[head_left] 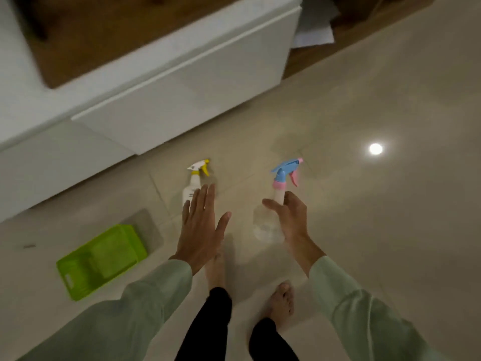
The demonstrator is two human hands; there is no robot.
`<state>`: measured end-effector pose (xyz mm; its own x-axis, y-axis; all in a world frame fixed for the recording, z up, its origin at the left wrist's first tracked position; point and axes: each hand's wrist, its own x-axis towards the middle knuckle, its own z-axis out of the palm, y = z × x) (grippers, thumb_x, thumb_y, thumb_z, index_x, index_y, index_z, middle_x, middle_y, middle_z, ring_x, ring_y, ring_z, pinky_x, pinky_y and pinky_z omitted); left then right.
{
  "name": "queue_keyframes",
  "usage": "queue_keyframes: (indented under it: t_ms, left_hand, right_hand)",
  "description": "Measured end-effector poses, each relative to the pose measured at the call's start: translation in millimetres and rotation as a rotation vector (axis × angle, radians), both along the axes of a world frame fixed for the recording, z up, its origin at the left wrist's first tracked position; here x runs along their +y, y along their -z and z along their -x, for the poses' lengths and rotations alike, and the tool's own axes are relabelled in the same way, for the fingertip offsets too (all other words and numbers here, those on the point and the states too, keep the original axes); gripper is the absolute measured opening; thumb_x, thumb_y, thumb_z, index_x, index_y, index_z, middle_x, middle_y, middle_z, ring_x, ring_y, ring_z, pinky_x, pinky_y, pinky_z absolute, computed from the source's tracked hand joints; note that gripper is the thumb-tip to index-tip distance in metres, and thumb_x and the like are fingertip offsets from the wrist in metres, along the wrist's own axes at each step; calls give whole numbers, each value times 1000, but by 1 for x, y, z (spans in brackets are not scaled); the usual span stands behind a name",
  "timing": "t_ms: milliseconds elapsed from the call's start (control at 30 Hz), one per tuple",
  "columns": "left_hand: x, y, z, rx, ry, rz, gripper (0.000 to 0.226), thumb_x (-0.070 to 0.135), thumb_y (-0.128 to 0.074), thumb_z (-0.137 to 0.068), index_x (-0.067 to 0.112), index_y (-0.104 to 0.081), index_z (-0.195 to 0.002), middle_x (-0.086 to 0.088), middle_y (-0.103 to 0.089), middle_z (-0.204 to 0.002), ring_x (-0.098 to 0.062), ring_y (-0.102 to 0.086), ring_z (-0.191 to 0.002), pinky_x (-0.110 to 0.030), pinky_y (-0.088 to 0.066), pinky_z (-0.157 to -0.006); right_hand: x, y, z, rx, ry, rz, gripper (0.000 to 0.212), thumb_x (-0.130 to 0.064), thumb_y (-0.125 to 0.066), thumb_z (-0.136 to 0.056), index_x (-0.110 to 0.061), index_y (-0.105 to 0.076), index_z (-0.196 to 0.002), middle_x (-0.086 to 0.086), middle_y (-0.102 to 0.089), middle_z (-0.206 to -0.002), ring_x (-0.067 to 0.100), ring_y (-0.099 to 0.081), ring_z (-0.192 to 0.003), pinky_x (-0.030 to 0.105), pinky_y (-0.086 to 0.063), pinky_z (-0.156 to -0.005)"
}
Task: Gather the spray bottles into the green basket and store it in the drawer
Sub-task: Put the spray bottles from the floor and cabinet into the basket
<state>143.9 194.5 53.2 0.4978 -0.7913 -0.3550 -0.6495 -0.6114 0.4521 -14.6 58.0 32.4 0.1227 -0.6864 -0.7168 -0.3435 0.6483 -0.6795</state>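
Two spray bottles stand on the tiled floor. The white bottle with a yellow trigger (194,182) is partly covered by my left hand (201,227), which hovers flat above it with fingers spread. The clear bottle with a blue and pink trigger head (282,178) stands to the right; my right hand (289,214) is curled loosely around its neck, and whether it touches is unclear. The green basket (100,260) lies on the floor at the lower left, nothing in it.
A white cabinet with an open drawer (182,95) fills the upper left, its front jutting toward the bottles. White papers (315,29) lie on a wooden surface at the top right. My bare feet (281,300) stand below the hands.
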Motion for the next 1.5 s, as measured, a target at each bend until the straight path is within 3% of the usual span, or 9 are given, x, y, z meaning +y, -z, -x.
queue_keyframes:
  t_ms: [200,433,600,867,1000,1133,1333,1400,1500]
  left_hand:
    - [117,-46,-77,-55,-227,-12,73,49,-42,-98,20,-10,-157,-4,-17,-165,-23,-14,-153,-45,-13,-124]
    - [256,-22,-173,-14,-358,-88,74,48,-43,-98,17,-11,-157,-7,-18,-164,-26,-15,-153,-51,-17,-122]
    - [337,9,-236,6,-417,-104,74,49,-41,-98,15,-11,-157,-9,-17,-165,-27,-14,-152,-49,-15,-123]
    - [377,91,-295,82,-462,-70,74,51,-38,-99,18,-5,-157,-7,-11,-166,-25,-9,-154,-47,-11,-124]
    - [375,128,-308,93,-463,-74,74,50,-39,-99,18,-6,-157,-8,-13,-166,-26,-9,-153,-48,-12,-124]
    - [374,153,-310,114,-462,-87,75,50,-40,-99,18,-5,-157,-8,-12,-166,-27,-10,-153,-48,-12,-124]
    - [372,162,-304,114,-446,-116,75,49,-42,-98,17,-8,-157,-9,-15,-165,-28,-13,-153,-50,-15,-122]
    - [370,157,-302,112,-444,-116,74,48,-42,-99,18,-8,-157,-9,-16,-165,-28,-13,-153,-49,-15,-122]
    - [365,144,-302,96,-450,-112,70,43,-40,-100,18,-9,-157,-9,-17,-165,-29,-15,-152,-49,-16,-122]
  right_hand:
    - [105,-41,-98,121,-436,336,36,-32,-84,-74,-49,-55,-85,-14,-52,-105,14,-48,-107,37,-32,-96]
    - [228,-15,-216,-52,-567,388,39,-9,-76,-78,-17,-67,-115,-13,-70,-101,-11,-60,-92,10,-43,-77]
    - [314,28,-294,-47,-681,431,35,1,-71,-76,-15,-65,-108,-3,-71,-90,16,-65,-83,22,-49,-72]
    - [366,131,-361,-60,-795,408,45,12,-64,-82,-11,-66,-121,6,-72,-101,-5,-62,-86,11,-49,-75]
    - [367,180,-363,-9,-876,436,36,10,-64,-83,-10,-68,-113,11,-73,-99,20,-68,-92,31,-56,-75]
    - [369,208,-355,-8,-955,463,40,11,-63,-80,-12,-67,-113,9,-72,-98,24,-67,-91,44,-55,-74]
    - [365,221,-349,-15,-988,459,64,18,-59,-73,-19,-61,-125,8,-68,-97,24,-64,-85,40,-54,-66]
    - [361,216,-346,-18,-1016,420,70,17,-57,-75,-17,-57,-136,4,-68,-98,20,-62,-81,26,-51,-60]
    - [351,202,-344,2,-1035,334,76,14,-57,-80,-14,-44,-149,9,-65,-131,22,-64,-114,28,-53,-86]
